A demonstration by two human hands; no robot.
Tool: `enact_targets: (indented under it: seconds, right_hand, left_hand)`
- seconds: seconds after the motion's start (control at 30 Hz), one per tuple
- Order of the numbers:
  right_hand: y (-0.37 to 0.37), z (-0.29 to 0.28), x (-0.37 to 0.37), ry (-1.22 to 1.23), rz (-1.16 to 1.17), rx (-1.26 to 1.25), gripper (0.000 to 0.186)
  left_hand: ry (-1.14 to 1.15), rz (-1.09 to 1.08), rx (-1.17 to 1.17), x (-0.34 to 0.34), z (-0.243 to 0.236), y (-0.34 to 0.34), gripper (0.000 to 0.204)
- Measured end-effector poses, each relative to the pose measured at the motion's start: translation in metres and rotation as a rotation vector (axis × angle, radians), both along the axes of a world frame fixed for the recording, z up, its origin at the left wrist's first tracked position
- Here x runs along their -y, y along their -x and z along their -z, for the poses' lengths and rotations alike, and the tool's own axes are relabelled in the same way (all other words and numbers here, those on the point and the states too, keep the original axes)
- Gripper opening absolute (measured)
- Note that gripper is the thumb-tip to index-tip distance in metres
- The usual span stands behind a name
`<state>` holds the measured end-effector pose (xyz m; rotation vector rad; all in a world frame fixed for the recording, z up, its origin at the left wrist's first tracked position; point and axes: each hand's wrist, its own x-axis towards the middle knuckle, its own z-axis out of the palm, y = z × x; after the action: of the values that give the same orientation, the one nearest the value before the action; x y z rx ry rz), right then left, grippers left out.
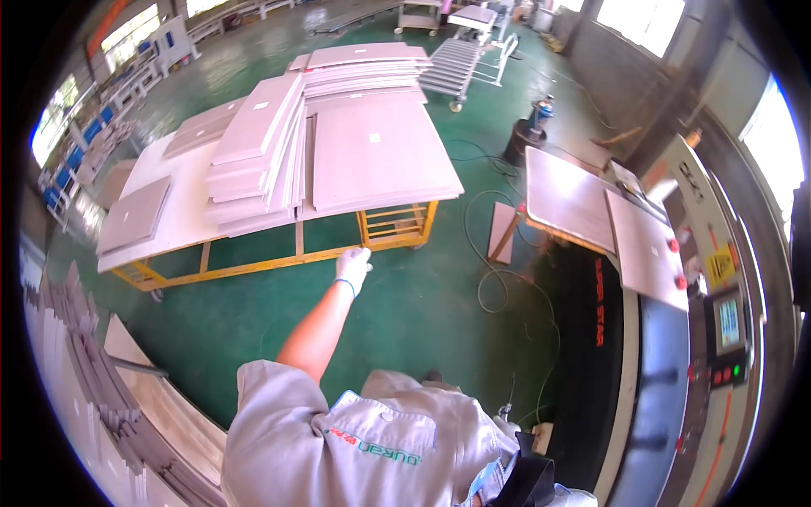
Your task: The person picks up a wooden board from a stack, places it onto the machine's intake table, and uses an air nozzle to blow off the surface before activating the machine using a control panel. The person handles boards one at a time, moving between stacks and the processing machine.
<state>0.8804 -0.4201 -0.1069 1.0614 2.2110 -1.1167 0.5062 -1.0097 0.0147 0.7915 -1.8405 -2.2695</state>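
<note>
Stacked boards (376, 156) are lying on the cart (291, 260) before me; a machine (663, 380) is standing to my right.

Pale pinkish-grey boards (384, 169) are stacked flat on a yellow-framed cart (317, 256) with a white top (182, 179). At the cart's right end a wide pile is set, its uppermost board marked with a small white label (374, 138). Just left of it, a taller pile (258, 122) of narrower boards is stacked unevenly, its edges staggered. Behind these, another pile (363, 72) is raised. At the front left corner, a single low layer (135, 215) is laid flat.
</note>
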Motion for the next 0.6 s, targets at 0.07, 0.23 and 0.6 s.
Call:
enact_targets:
  seconds: [0.07, 0.23, 0.6]
  right_hand:
    - [0.098, -0.113, 0.03, 0.227, 0.018, -0.093, 0.033]
    - [0.294, -0.185, 0.039, 0.274, 0.05, -0.19, 0.03]
    - [0.506, -0.18, 0.228, 0.37, -0.107, -0.063, 0.035]
  left_hand:
    - [0.252, -0.16, 0.068, 0.061, 0.04, 0.054, 0.025]
    - [0.839, -0.309, 0.399, 0.149, 0.07, 0.183, 0.05]
    - [1.1, -0.133, 0.716, 0.139, 0.032, 0.273, 0.049]
